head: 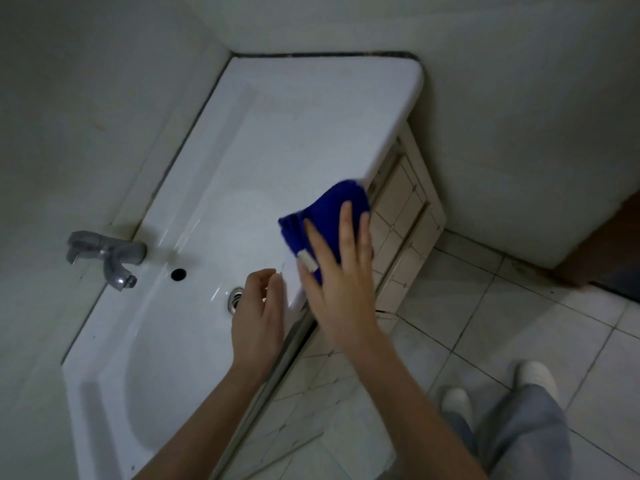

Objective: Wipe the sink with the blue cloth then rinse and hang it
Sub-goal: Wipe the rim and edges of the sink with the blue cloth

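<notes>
**Right hand flat on the blue cloth at the sink's front edge**

Right hand [341, 271] is spread out flat, fingers apart and straight, palm pressing down on the blue cloth [325, 216]. It's not gripping it, more like pinning it against the front rim of the white sink [277, 133]. The cloth is bunched up, sitting right on the rounded front edge of the counter part, to the right of the basin, with a bit of it poking out past the fingertips and a bit hanging over the edge. There's a small white tag [308, 260] on the cloth showing just beside the thumb.

Left hand [258, 313] is close by, loosely curled with the fingers half bent and not holding anything. It hovers over the near rim of the basin, partly covering the metal drain [235, 299]. Can't tell if it's actually touching the porcelain.

Further out: a dark overflow hole [178, 274] sits on the basin's back wall, and behind that the grey faucet [107, 254] is mounted at the back of the sink, spout pointing toward the basin. No water visible coming out.

The sink is tucked against a white wall [86, 98], and sits on a tiled cabinet front [401, 209]. Below is a white tiled floor [519, 323], plus the person's grey trousers [519, 438] and white shoes [457, 401] in the bottom right corner.
</notes>
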